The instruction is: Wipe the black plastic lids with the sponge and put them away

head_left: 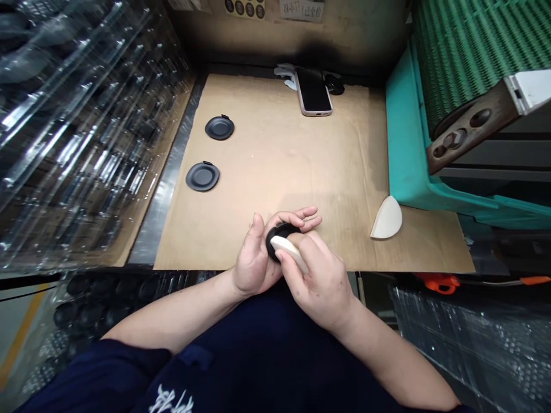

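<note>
My left hand point(256, 258) lies palm up near the front edge of the cardboard, cradling a black oval lid point(272, 234) with its fingers curled behind it. In my right hand point(321, 281) a cream sponge pad point(289, 250) is pinched between thumb and fingers, its tip against the inside of the lid. Part of the lid is hidden by the pad and fingers. Two similar dark plastic lids, one farther back point(219, 127) and one nearer point(202, 176), lie to the left. Another cream sponge pad point(387, 219), half-round, rests at the right.
A phone point(314, 93) lies at the back of the cardboard sheet point(275, 160), beside a crumpled pale item point(286, 74). Clear plastic trays of dark parts point(86, 132) are stacked at left. A teal crate point(407, 126) and green conveyor belt point(482, 46) stand at right.
</note>
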A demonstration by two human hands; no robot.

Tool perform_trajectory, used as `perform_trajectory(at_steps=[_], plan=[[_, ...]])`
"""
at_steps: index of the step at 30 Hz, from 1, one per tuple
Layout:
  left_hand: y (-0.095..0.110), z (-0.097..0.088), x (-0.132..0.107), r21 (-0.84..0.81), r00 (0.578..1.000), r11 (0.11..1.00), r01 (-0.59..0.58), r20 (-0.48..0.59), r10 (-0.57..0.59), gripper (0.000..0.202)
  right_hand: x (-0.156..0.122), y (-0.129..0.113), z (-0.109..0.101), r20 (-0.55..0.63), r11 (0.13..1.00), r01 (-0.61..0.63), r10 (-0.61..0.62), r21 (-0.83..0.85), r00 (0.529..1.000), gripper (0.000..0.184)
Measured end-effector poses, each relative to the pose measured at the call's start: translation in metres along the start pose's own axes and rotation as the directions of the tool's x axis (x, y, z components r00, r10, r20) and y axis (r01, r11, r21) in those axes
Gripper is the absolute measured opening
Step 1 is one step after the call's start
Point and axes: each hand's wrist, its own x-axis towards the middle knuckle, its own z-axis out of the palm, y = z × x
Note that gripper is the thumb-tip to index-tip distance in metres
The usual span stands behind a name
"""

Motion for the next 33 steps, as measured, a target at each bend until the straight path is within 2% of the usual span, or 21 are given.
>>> perform_trajectory(at_steps=[4, 10, 15, 17, 20, 24, 29, 33], plan=[[0.000, -0.001, 0.000, -0.002, 1.000, 1.000, 0.003, 0.017, -0.003, 0.062, -0.002, 0.001, -0.002, 0.075, 1.000, 0.022, -0.021, -0.012, 0.997, 0.014], [0.000, -0.003, 0.001, 0.003, 0.997, 0.999, 0.049, 0.060, -0.050, 0.070, 0.006, 0.007, 0.003, -0.068, 0.989, 0.108, -0.115, -0.102, 0.991, 0.018], [-0.001, -0.001, 0.001, -0.007, 1.000, 1.000, 0.011, 0.019, -0.011, 0.073, -0.002, 0.005, 0.005, 0.052, 0.977, 0.196, -0.193, -0.086, 0.980, 0.015], [-0.004, -0.001, 0.001, 0.005, 1.000, 1.000, -0.030, 0.011, 0.029, 0.068, -0.005, 0.003, 0.005, 0.050, 0.982, 0.165, -0.161, -0.093, 0.986, 0.016], [-0.009, -0.003, 0.000, 0.068, 0.992, 0.990, -0.120, -0.026, 0.122, 0.048, -0.006, 0.000, 0.006, -0.010, 0.984, 0.115, -0.117, -0.134, 0.993, 0.017], [-0.012, -0.005, -0.001, 0.080, 0.975, 0.977, -0.196, -0.094, 0.203, 0.029, -0.011, 0.004, 0.005, 0.033, 0.965, 0.169, -0.166, -0.200, 0.986, 0.014], [-0.009, -0.005, 0.001, -0.050, 0.991, 0.992, -0.112, -0.074, 0.108, 0.031, -0.018, 0.012, 0.002, -0.005, 0.949, 0.123, -0.130, -0.291, 0.992, 0.012], [-0.006, -0.007, 0.003, -0.061, 0.996, 0.996, -0.058, -0.069, 0.054, 0.036, -0.020, 0.009, 0.003, 0.055, 0.951, 0.207, -0.199, -0.232, 0.978, 0.018]])
